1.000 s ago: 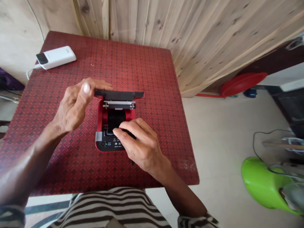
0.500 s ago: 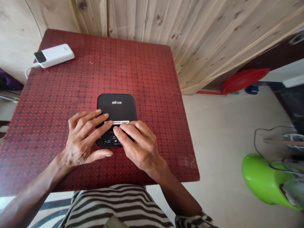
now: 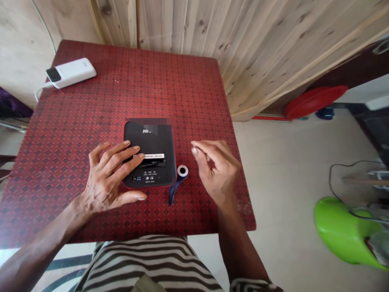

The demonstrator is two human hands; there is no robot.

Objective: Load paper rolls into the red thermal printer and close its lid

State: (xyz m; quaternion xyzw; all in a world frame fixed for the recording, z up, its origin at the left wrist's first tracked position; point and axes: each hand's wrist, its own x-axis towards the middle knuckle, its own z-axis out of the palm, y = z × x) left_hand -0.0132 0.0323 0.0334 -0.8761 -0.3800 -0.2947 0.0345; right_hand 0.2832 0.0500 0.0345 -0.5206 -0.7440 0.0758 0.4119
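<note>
My left hand [image 3: 111, 174] lies spread on the left part of a flat black device [image 3: 152, 140] with rounded corners and a red edge. A white barcode label, a dark slot and a row of small ports or controls show on its face, beside my fingers. My right hand [image 3: 217, 166] is off the device, over the right side of the table, thumb and forefinger pinched close; whatever they may hold is too small to make out. Between hand and device stands a small white roll [image 3: 182, 170] with a dark core and a dark blue strip [image 3: 174, 192] trailing from it.
The red patterned table [image 3: 146, 89] carries a white power bank [image 3: 73, 73] with a cable at its far left corner. A wooden plank wall [image 3: 182, 24] rises behind it. On the floor at right are a green plastic stool or bin [image 3: 337, 231] and a cord [image 3: 331, 178].
My right hand has lifted off the device and moved right, uncovering the slot and controls. The roll with its blue strip now shows beside the device. My left hand has stayed in place.
</note>
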